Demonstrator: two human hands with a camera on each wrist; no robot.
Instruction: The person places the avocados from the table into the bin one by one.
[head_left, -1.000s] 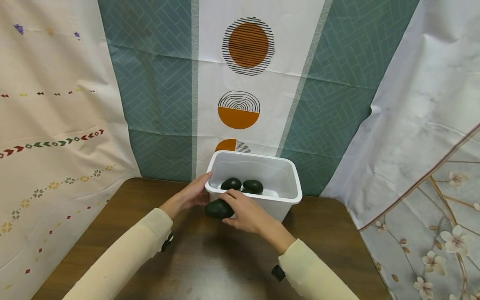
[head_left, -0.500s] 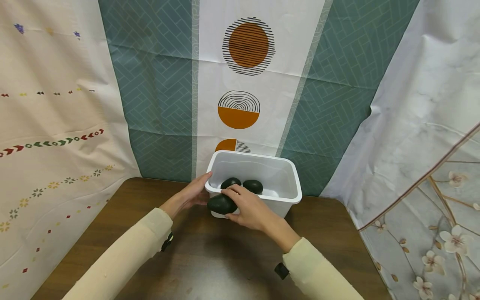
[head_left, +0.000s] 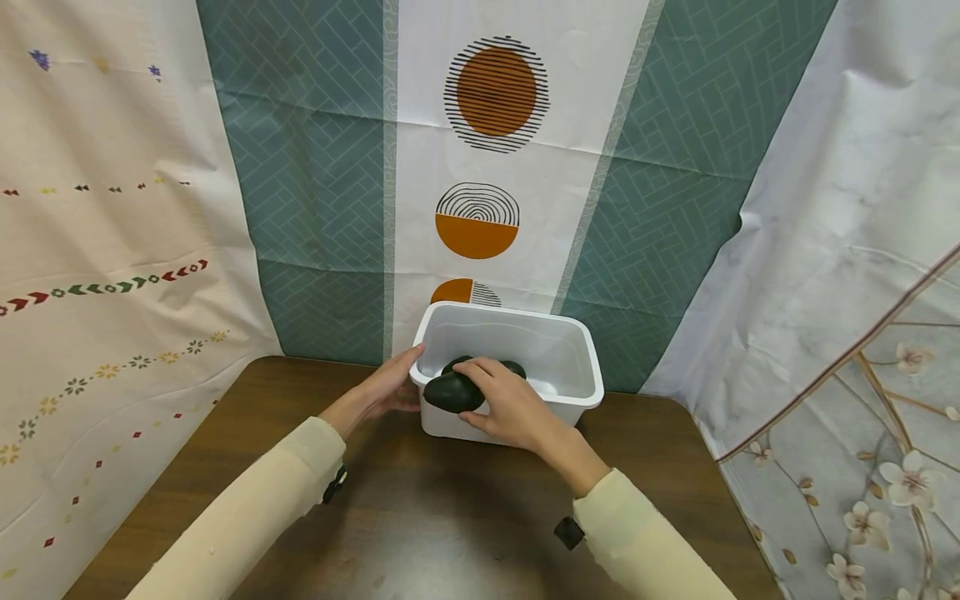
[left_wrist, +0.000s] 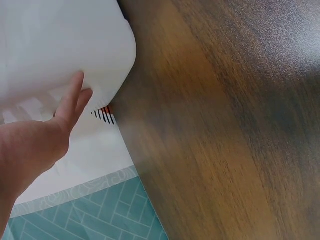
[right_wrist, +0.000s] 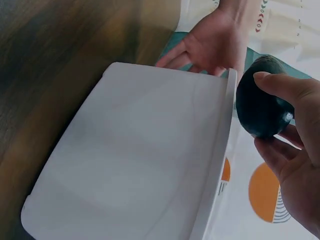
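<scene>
A dark green avocado (head_left: 453, 392) is held between the fingers and thumb of my right hand (head_left: 512, 406). It sits at the near rim of a white plastic bin (head_left: 558, 322), and the right wrist view has this avocado (right_wrist: 262, 102) just above the rim. Inside the bin lie other avocados; one avocado (head_left: 514, 367) shows only partly behind my right hand. My left hand (head_left: 380, 389) rests against the bin's left end, near the rim. In the left wrist view its fingers (left_wrist: 75, 97) lie fairly straight along the bin wall.
The bin stands at the back of a brown wooden table (head_left: 420, 517), close to a hanging cloth (head_left: 322, 208) with green and white panels. More patterned cloth (head_left: 112, 250) hangs on the left, and a floral cloth (head_left: 847, 400) on the right.
My right hand has raised the avocado from in front of the bin's wall up to its near rim, slightly rightward. It now covers more of the avocados inside. My left hand stays put.
</scene>
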